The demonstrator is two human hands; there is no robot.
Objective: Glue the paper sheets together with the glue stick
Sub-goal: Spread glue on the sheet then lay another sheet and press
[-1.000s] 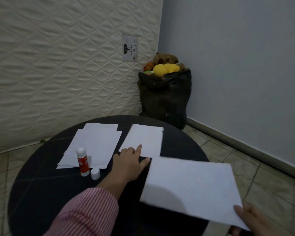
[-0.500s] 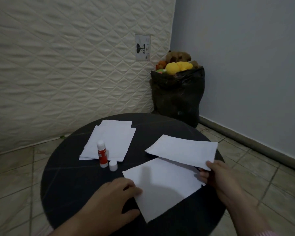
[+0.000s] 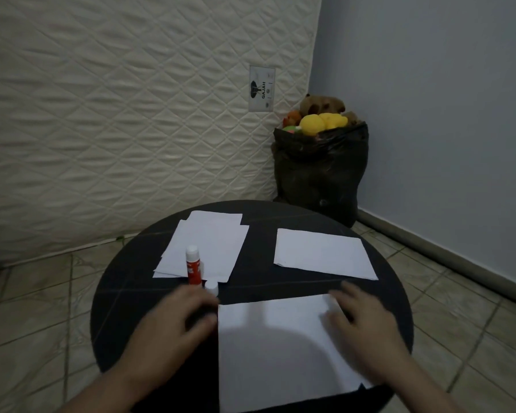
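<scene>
My round black table (image 3: 125, 317) carried three lots of white paper (image 3: 322, 253), an upright glue stick (image 3: 193, 265) and its cap (image 3: 211, 287).

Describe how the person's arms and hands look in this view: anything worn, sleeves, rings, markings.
Both forearms are bare as far as the frame shows; no sleeve reaches into view. The left hand and right hand wear no gloves, and no ring, watch or bracelet can be made out. Both hands are motion-blurred in dim light, so small markings or fine jewellery cannot be ruled out.
</scene>
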